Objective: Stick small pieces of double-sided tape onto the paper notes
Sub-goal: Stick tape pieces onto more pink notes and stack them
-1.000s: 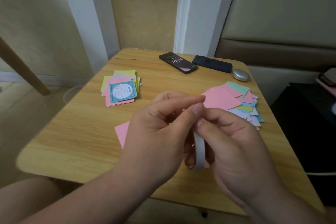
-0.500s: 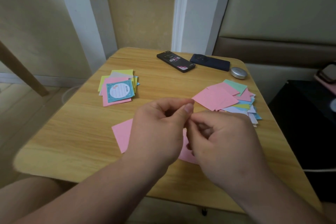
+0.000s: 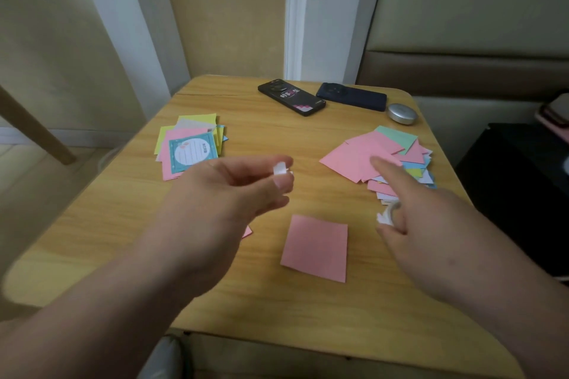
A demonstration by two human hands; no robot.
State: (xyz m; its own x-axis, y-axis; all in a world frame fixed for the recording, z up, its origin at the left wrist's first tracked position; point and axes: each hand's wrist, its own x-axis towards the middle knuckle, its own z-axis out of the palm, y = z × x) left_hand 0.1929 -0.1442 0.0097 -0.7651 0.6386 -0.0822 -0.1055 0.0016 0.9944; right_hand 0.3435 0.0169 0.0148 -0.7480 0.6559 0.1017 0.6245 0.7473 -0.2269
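The small piece of tape [image 3: 280, 168] is up in the air, pinched white between thumb and forefinger of the left hand [image 3: 228, 200]. It is above the counter [image 3: 123, 224] and well apart from the single pink note [image 3: 315, 248], which lies flat toward the near edge. To place it well, I would bring it down flat onto the note (it looks a little crumpled), press it, then slide the fingers off sideways. Those fingers [image 3: 278, 186] are closed narrowly on the tape and nothing else. The right hand [image 3: 431, 231] curls its lower fingers round the tape roll [image 3: 392, 212], with the forefinger stretched out over the fanned pile of notes [image 3: 369, 154]. I cannot tell whether it touches them. A neater stack of notes [image 3: 191, 148] sits to the left.
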